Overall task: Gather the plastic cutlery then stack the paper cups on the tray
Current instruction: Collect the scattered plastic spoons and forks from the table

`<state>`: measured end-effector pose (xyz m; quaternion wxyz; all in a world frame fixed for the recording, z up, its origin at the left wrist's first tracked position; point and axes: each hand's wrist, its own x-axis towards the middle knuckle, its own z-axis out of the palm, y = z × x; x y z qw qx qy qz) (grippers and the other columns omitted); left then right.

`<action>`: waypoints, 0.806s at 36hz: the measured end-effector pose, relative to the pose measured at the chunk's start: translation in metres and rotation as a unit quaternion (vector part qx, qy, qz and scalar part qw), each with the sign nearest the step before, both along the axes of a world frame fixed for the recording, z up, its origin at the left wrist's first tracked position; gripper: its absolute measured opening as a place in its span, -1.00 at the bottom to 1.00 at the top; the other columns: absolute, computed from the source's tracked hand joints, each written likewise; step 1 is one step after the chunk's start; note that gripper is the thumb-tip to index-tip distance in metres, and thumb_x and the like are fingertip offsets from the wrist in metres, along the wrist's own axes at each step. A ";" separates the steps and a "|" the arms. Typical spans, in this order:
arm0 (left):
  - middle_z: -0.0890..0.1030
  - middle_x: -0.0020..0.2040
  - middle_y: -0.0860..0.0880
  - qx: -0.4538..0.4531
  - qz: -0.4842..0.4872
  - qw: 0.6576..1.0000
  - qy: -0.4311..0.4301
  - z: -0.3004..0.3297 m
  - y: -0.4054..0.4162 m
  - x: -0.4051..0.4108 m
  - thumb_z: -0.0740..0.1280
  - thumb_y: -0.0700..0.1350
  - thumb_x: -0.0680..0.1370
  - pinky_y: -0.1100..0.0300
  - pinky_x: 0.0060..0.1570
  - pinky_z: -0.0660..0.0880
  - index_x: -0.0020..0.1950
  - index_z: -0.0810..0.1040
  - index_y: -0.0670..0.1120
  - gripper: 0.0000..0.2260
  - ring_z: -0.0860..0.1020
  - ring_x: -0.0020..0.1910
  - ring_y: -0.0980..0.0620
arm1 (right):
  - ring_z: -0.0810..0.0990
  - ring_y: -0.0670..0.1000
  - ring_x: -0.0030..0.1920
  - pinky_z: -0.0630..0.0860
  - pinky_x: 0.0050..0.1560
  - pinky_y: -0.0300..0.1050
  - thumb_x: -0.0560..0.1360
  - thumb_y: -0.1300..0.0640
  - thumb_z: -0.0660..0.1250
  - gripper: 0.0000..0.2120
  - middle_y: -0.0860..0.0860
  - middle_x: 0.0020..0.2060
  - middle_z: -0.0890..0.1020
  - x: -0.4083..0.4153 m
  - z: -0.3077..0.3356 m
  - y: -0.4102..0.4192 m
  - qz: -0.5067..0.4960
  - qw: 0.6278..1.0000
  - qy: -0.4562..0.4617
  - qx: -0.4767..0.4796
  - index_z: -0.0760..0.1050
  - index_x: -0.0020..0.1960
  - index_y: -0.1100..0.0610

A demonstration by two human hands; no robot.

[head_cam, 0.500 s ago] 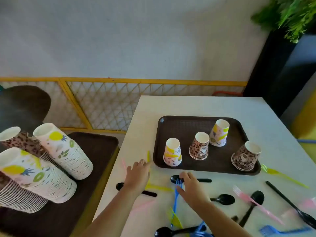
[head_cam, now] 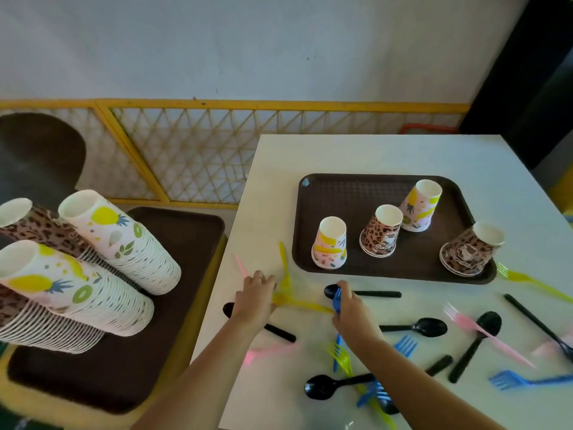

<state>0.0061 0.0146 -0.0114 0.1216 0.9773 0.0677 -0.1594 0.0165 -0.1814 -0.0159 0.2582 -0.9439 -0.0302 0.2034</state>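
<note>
white table holds the brown tray with four paper cups standing apart upside down, none stacked. cutlery lies scattered below it, barely gathered. left hand rests curled on yellow forks; right hand pinches a blue fork.

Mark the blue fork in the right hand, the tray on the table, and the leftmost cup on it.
blue fork (head_cam: 337,297): head view, on its tines above the fingers.
tray (head_cam: 347,193): head view, on bare floor near its far-left corner.
leftmost cup (head_cam: 330,245): head view, on its printed side wall.
</note>
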 end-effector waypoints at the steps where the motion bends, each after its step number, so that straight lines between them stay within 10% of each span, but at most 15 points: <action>1: 0.32 0.24 -0.08 0.000 -0.004 1.000 -0.002 -0.001 0.001 0.000 0.32 -0.12 0.53 0.00 0.04 0.44 0.24 0.37 -0.05 -0.69 0.33 0.21 -0.09 | 0.54 0.18 0.09 0.43 -0.02 -0.07 0.48 0.33 0.17 -0.45 0.20 0.12 0.53 -0.001 0.000 0.000 -0.012 1.000 -0.001 0.012 0.12 0.43 0.17; 11: 0.38 0.23 -0.08 -0.042 -0.019 0.997 -0.053 -0.003 0.027 0.010 0.19 -0.24 0.54 0.00 0.05 0.46 0.24 0.44 -0.10 -0.72 0.38 0.18 -0.07 | 0.58 0.15 0.01 0.53 0.02 0.00 0.60 0.19 0.06 -0.41 0.18 0.08 0.56 0.004 0.004 0.018 0.018 0.998 -0.022 0.053 -0.16 0.51 0.00; 17: 0.34 0.27 -0.09 0.049 -0.059 0.996 -0.038 0.002 0.040 0.024 0.11 -0.46 0.37 0.05 -0.01 0.41 0.29 0.38 -0.11 -0.47 0.32 0.23 -0.10 | 0.48 0.24 0.18 0.42 0.13 0.05 0.62 0.08 -0.07 -0.56 0.23 0.23 0.47 0.006 0.007 0.032 0.062 0.993 0.012 0.099 0.04 0.50 -0.05; 29: 0.35 0.03 -0.11 0.098 -0.113 0.989 -0.012 -0.001 0.051 0.026 0.18 -0.46 0.36 0.11 -0.18 0.39 -0.04 0.34 -0.14 -0.71 0.36 0.04 -0.06 | 0.52 0.17 0.06 0.45 0.01 0.00 0.56 0.10 0.19 -0.70 0.11 0.21 0.35 0.019 -0.006 0.028 0.234 0.969 -0.025 -0.073 0.35 0.25 0.20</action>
